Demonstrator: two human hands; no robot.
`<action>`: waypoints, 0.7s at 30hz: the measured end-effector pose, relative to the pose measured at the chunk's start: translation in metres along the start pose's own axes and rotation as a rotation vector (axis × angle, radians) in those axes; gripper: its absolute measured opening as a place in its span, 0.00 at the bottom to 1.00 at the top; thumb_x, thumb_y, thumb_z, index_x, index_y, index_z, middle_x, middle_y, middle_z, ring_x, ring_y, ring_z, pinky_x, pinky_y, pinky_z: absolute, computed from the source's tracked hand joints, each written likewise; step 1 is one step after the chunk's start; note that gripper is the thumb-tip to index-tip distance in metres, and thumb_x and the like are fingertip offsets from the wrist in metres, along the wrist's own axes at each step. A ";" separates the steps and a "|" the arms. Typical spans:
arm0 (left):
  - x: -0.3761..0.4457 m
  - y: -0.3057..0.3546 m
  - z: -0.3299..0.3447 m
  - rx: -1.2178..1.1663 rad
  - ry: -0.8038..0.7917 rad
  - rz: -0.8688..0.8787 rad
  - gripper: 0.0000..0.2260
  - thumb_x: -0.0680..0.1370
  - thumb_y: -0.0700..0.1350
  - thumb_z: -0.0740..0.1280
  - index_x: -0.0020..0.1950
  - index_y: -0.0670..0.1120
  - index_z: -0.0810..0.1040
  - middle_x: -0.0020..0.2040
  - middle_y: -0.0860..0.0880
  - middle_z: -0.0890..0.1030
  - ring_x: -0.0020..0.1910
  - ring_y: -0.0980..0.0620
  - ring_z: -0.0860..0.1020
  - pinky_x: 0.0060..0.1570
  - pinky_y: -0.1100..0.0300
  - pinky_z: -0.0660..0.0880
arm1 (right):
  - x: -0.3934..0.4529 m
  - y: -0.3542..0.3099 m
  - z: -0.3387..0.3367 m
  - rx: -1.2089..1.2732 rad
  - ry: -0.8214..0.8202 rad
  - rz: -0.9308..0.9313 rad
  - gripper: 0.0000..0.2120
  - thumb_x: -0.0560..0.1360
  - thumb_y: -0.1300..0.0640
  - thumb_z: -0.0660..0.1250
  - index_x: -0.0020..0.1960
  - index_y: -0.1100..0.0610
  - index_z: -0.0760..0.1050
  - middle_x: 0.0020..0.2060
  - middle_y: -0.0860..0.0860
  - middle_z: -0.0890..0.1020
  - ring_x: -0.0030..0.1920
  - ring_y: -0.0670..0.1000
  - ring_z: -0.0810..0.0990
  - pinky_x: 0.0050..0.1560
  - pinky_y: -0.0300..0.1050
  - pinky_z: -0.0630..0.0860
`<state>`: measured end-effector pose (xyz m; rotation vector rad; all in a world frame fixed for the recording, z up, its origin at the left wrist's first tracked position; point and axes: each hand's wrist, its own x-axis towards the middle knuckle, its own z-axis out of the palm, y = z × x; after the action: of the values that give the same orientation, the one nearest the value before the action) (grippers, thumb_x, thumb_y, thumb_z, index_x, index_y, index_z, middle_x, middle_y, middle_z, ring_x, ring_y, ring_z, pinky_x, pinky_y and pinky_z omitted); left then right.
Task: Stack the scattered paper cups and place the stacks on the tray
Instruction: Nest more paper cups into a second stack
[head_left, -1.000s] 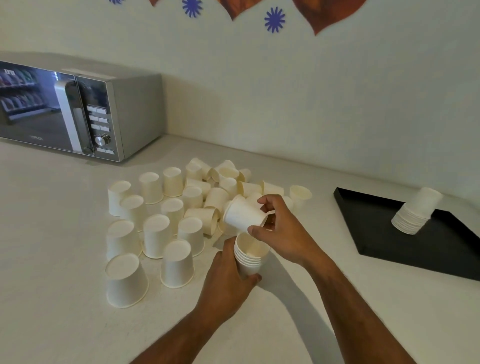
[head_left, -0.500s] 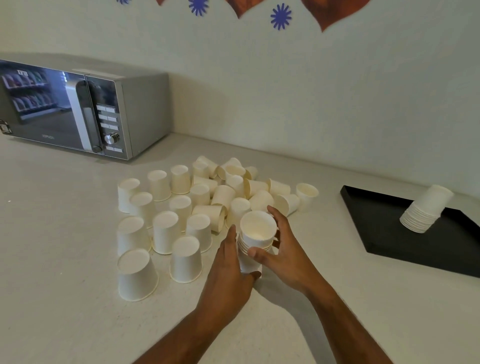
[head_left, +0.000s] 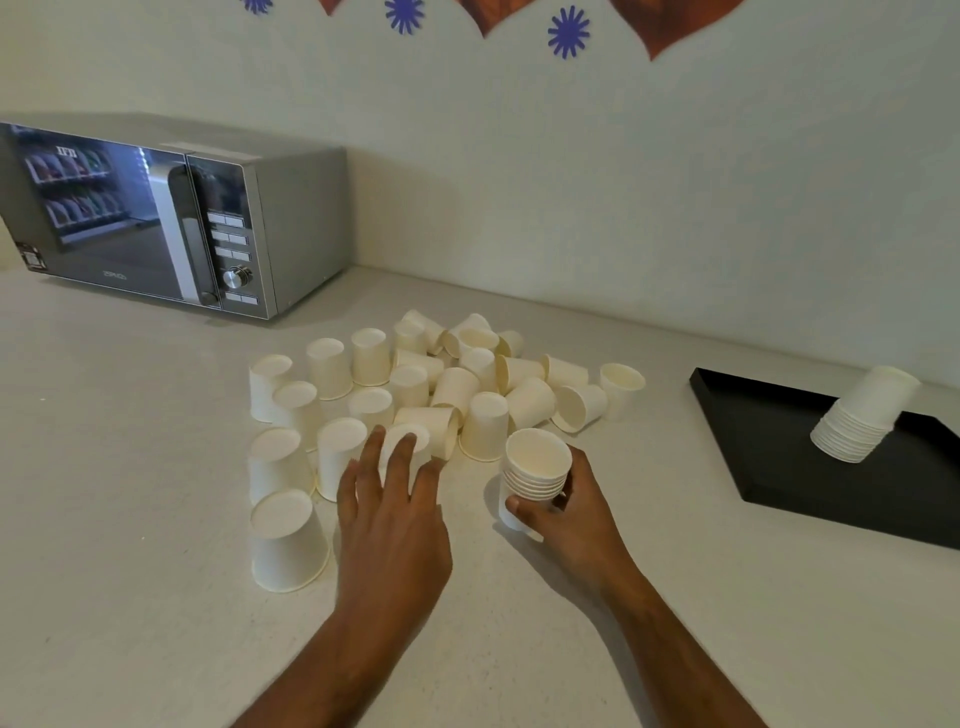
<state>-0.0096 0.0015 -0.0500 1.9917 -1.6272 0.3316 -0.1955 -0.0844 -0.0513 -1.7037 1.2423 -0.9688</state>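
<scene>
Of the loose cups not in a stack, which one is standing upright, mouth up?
The loose cup at the cluster's far right edge, nearest the tray. Its open mouth faces up; the other loose cups stand upside down or lie on their sides.

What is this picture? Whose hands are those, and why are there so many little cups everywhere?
There is no machine here. A person wears a camera on their head, so you see what they see, looking down at their own two hands.

The right hand grips a small stack of cups fitted one inside another, open end up. The left hand reaches out with straight fingers onto an upside-down cup in the pile.

Lots of loose paper cups sit on the pale counter, some upside down, some on their sides. The person is gathering them into stacks.

At the right is a black tray with a finished stack on it, leaning over. At the back left stands a silver microwave, and blue paper flowers hang on the wall.
</scene>
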 end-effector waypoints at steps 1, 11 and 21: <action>0.000 -0.004 0.002 0.008 -0.031 -0.016 0.25 0.71 0.44 0.77 0.67 0.48 0.77 0.75 0.43 0.71 0.77 0.38 0.61 0.74 0.34 0.57 | 0.000 0.000 0.000 0.003 0.011 0.003 0.36 0.65 0.40 0.79 0.62 0.24 0.59 0.59 0.24 0.70 0.61 0.34 0.73 0.55 0.30 0.71; 0.000 -0.006 0.000 -0.015 -0.062 0.008 0.26 0.66 0.41 0.82 0.62 0.46 0.81 0.68 0.41 0.77 0.64 0.37 0.75 0.56 0.39 0.78 | -0.001 0.010 -0.011 0.034 0.093 0.018 0.39 0.67 0.48 0.80 0.69 0.38 0.60 0.60 0.31 0.71 0.61 0.43 0.75 0.55 0.34 0.74; 0.011 0.004 -0.005 -0.529 0.084 -0.050 0.26 0.69 0.53 0.79 0.62 0.52 0.71 0.60 0.54 0.73 0.56 0.54 0.72 0.50 0.63 0.74 | -0.004 0.018 -0.015 0.071 0.104 0.024 0.37 0.68 0.46 0.79 0.69 0.38 0.61 0.63 0.35 0.72 0.65 0.46 0.74 0.57 0.36 0.74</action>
<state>-0.0102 -0.0048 -0.0391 1.5883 -1.4259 -0.0373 -0.2165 -0.0867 -0.0622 -1.5972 1.2774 -1.0865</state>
